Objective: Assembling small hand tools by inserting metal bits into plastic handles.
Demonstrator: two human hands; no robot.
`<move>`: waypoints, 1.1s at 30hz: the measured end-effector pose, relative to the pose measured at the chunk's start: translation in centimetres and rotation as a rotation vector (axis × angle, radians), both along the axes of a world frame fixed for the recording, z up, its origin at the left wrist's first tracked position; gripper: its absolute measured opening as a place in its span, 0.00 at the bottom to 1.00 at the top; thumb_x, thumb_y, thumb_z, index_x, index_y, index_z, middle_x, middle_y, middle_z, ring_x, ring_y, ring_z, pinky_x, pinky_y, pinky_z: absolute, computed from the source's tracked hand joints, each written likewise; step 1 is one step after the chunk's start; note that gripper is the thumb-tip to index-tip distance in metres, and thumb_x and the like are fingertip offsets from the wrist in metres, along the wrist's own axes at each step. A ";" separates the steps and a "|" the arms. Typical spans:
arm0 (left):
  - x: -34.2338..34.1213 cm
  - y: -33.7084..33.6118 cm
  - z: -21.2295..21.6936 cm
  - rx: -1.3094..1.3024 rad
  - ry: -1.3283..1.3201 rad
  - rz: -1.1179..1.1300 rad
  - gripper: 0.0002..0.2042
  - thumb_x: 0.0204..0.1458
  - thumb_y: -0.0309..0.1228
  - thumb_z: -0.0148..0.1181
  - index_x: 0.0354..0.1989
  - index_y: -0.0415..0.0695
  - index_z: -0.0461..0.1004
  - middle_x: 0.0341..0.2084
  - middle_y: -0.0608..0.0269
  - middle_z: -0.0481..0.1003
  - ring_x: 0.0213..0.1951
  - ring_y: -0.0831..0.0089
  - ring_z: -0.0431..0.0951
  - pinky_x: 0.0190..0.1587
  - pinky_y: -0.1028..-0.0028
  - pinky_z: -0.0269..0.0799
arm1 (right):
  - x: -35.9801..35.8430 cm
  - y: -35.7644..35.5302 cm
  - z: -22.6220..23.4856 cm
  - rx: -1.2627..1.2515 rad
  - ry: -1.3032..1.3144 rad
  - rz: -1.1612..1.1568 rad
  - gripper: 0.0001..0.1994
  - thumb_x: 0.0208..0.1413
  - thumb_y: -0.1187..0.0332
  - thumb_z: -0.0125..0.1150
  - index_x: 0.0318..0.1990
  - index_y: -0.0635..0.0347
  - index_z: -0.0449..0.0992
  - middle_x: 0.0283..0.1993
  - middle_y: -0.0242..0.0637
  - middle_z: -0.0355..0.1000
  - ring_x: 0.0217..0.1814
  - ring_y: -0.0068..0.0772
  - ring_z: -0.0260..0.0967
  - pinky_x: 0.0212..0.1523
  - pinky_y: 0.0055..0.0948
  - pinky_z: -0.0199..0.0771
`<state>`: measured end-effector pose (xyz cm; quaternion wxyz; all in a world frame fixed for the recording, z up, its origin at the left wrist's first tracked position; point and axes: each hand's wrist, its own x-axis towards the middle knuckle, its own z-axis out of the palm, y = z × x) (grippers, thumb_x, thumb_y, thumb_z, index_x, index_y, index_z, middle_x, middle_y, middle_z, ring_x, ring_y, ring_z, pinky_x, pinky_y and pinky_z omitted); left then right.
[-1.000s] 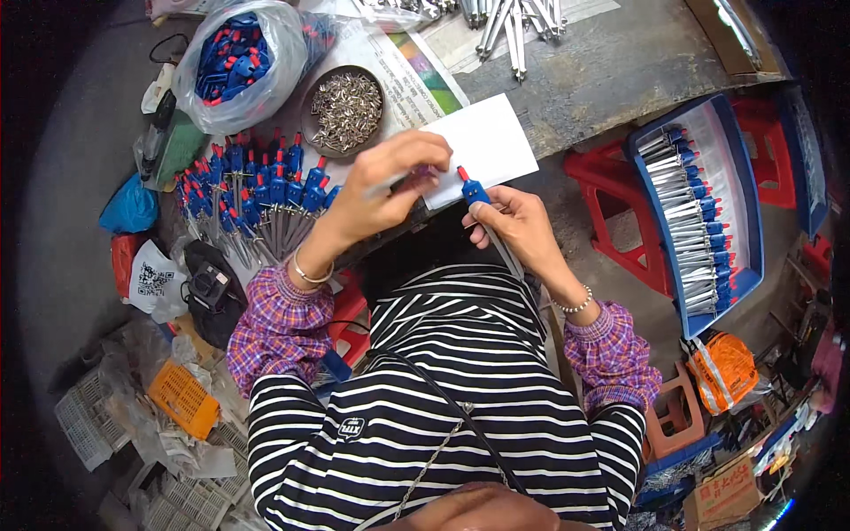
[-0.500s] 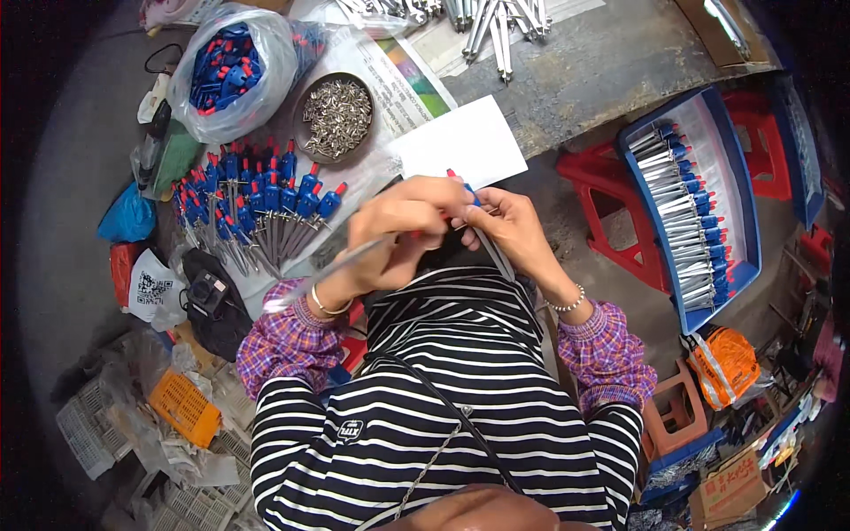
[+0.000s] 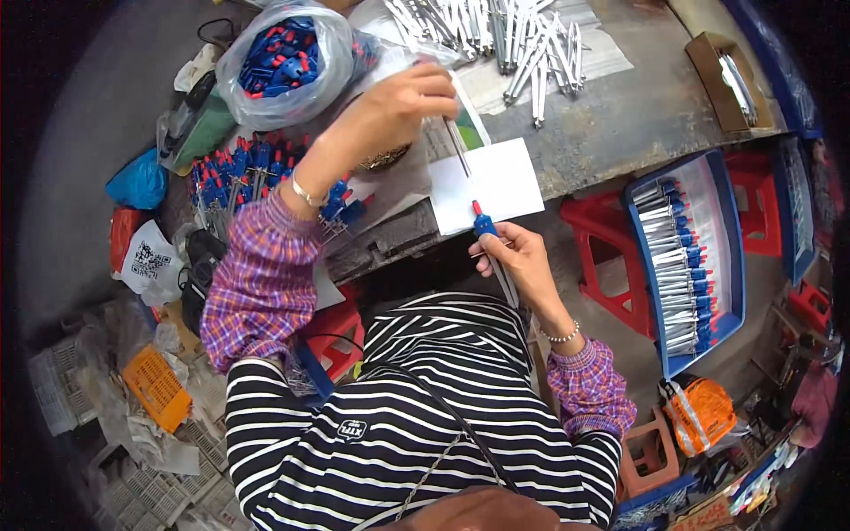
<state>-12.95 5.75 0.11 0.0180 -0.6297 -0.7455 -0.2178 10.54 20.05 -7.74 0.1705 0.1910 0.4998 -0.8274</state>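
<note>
My left hand [image 3: 403,108] is raised over the bench, its fingers closed around a slim metal rod-like tool [image 3: 458,149] that slants down over a white sheet [image 3: 500,181]. At the bench's near edge my right hand [image 3: 521,258] grips a blue-headed metal piece [image 3: 485,227], its red tip pointing away from me and its grey legs toward my lap. The rod's end is apart from the red tip. Beneath my left forearm, a bowl of small metal fasteners [image 3: 382,159] is mostly hidden. Several similar blue-headed pieces [image 3: 258,157] lie left of it, partly covered by my sleeve.
A clear bag of blue and red parts [image 3: 282,62] stands at the far left. Silver metal legs [image 3: 531,53] are heaped at the back. To the right, a blue tray [image 3: 733,292] of finished-looking pieces rests on red stools [image 3: 611,257]. An open carton [image 3: 708,62] sits far right.
My left hand has moved up and away from my right hand, and the rod-like tool now points away from me. My right hand has lowered slightly, still holding the blue-headed piece.
</note>
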 end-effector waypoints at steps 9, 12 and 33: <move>0.1 -2.2 0.5 -0.051 -0.273 0.199 0.19 0.36 0.12 0.53 0.40 0.40 0.74 0.37 0.58 0.75 0.44 0.65 0.75 0.47 0.70 0.71 | 0.2 -0.1 3.6 0.068 -0.071 -0.065 0.11 0.58 0.67 0.53 0.39 0.68 0.74 0.27 0.36 0.73 0.22 0.17 0.66 0.23 0.16 0.67; 6.2 -3.5 1.5 0.102 -0.793 0.256 0.15 0.43 0.20 0.57 0.43 0.39 0.74 0.32 0.55 0.78 0.33 0.73 0.79 0.38 0.74 0.74 | 0.0 -1.6 5.4 0.118 -0.038 -0.054 0.11 0.58 0.70 0.52 0.43 0.68 0.72 0.30 0.37 0.73 0.24 0.19 0.66 0.25 0.16 0.66; 6.9 -20.8 6.7 0.460 -0.944 0.787 0.13 0.51 0.28 0.56 0.47 0.44 0.70 0.30 0.69 0.73 0.33 0.84 0.71 0.34 0.83 0.63 | -0.1 -8.6 5.5 0.159 0.280 0.254 0.24 0.56 0.74 0.55 0.60 0.65 0.57 0.46 0.41 0.69 0.43 0.25 0.68 0.44 0.22 0.70</move>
